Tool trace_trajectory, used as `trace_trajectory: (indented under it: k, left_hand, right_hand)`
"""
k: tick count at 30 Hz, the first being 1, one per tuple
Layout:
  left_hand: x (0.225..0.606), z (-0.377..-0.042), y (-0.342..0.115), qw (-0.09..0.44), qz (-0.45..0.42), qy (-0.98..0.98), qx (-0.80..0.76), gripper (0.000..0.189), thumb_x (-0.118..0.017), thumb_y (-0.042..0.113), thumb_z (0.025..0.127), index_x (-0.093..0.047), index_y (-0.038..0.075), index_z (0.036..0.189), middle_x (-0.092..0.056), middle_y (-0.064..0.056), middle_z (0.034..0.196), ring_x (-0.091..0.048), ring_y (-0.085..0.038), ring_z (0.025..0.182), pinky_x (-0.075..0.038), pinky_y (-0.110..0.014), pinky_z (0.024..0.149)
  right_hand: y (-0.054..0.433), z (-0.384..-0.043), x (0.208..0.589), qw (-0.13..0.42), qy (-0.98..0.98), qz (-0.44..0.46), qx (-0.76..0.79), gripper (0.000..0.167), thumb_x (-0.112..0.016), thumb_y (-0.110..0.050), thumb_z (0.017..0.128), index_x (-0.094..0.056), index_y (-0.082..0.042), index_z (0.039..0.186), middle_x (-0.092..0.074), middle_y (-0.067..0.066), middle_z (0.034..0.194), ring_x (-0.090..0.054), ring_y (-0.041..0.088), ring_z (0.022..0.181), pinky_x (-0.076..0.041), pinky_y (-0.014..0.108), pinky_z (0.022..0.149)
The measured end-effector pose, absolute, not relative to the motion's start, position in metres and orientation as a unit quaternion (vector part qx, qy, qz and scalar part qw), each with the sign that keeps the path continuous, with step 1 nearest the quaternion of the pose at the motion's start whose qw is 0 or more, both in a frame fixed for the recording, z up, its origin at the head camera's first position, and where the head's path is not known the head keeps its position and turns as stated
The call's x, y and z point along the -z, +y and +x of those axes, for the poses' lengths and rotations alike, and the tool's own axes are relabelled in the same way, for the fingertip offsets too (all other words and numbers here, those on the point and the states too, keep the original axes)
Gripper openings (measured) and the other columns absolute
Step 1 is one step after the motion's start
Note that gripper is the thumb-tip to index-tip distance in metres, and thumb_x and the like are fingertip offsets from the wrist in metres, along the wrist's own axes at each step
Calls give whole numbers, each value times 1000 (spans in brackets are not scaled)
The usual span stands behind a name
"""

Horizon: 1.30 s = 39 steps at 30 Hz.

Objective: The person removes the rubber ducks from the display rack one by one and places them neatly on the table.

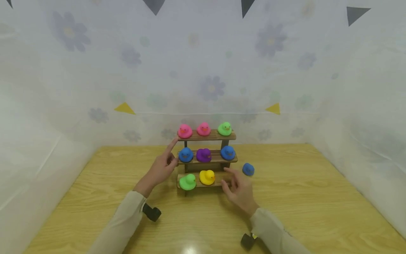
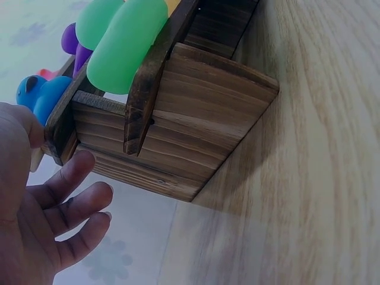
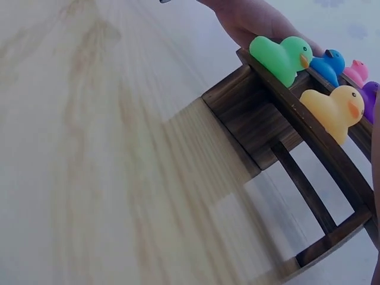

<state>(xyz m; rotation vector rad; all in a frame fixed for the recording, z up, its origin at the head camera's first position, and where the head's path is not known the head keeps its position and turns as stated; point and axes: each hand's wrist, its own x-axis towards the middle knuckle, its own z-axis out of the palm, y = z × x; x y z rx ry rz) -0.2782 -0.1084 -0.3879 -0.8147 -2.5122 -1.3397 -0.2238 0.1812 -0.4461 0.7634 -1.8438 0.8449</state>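
Observation:
A three-tier wooden shelf [image 1: 211, 136] holds rubber ducks. Up top sit two pink ducks [image 1: 204, 129] and a green duck [image 1: 225, 129]; the middle tier carries a purple duck [image 1: 203, 155] between two blue ones [image 1: 185, 155]. Another green duck [image 1: 188, 182] and a yellow duck [image 1: 207, 177] occupy the bottom tier's left and middle. My left hand [image 1: 161, 168] is at the shelf's left side, index finger extended to the top tier's end, other fingers loosely bent. Around the bottom tier's right end, my right hand [image 1: 240, 190] has slightly bent fingers and no duck between them; whether it touches the wood is unclear.
A loose blue duck [image 1: 248, 169] lies on the wooden table [image 1: 301, 197], right of the shelf and just beyond my right hand. A pale flowered cloth [image 1: 177, 70] stands behind the table, with white sheeting along both sides.

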Motion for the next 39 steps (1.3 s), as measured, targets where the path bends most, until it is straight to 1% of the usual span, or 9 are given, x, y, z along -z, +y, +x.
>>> trace_trajectory:
  k: [5,11,16,21,25,30,36,39]
  left_hand:
    - [387,-277,-109,88,-272,-846,450,70,-48,11,98,-15,32,156,-55,-4,70,-45,-12,59,-40,-28,55]
    - [388,-278,-107,87,-272,-845,451,70,-49,11,98,-16,32,155,-56,-7,71,-45,-12,59,-40,-28,55]
    - [387,-279,-108,91,-271,-846,450,71,-49,10,97,-16,32,155,-56,-2,70,-46,-13,59,-41,-28,54]
    - [386,-279,-108,88,-273,-847,448,70,-49,10,97,-16,32,155,-56,-1,71,-46,-13,60,-40,-27,55]
    - [385,-280,-109,87,-272,-846,451,71,-48,10,97,-15,33,155,-56,-3,71,-47,-13,60,-41,-28,55]
    - [385,-280,-110,84,-272,-845,452,71,-48,10,98,-15,34,155,-56,-3,71,-47,-13,60,-41,-28,55]
    - [388,-280,-110,85,-279,-843,452,70,-48,11,98,-15,33,155,-57,-8,71,-46,-13,59,-40,-28,54]
    - [389,-280,-111,87,-280,-844,449,69,-48,11,98,-15,31,156,-57,-10,72,-46,-13,60,-40,-28,55]
  right_hand:
    - [176,-224,449,447,-763,310,-350,45,-54,-38,96,-63,4,109,-37,-7,52,-27,-4,49,-26,10,45]
    - [173,-227,451,437,-763,316,-357,45,-54,-36,96,-62,5,110,-37,-6,52,-27,-4,50,-25,9,44]
    - [170,-226,451,418,-774,307,-364,40,-60,-32,93,-62,3,113,-37,-6,53,-28,-4,50,-26,10,46]
    - [169,-224,448,400,-790,293,-361,43,-63,-34,91,-62,0,117,-37,-7,53,-27,-4,50,-26,11,46]
    - [166,-224,444,389,-806,277,-350,46,-64,-40,91,-61,-6,122,-35,-9,55,-27,-3,51,-25,13,47]
    - [163,-223,439,378,-822,258,-339,46,-64,-43,89,-63,-13,123,-35,-10,55,-28,-3,50,-24,14,47]
    - [162,-222,437,379,-829,259,-320,42,-67,-40,88,-65,-15,122,-33,-13,51,-24,-6,48,-18,11,45]
    - [160,-221,436,364,-837,257,-318,41,-70,-36,86,-66,-16,122,-33,-14,50,-23,-6,47,-17,11,44]
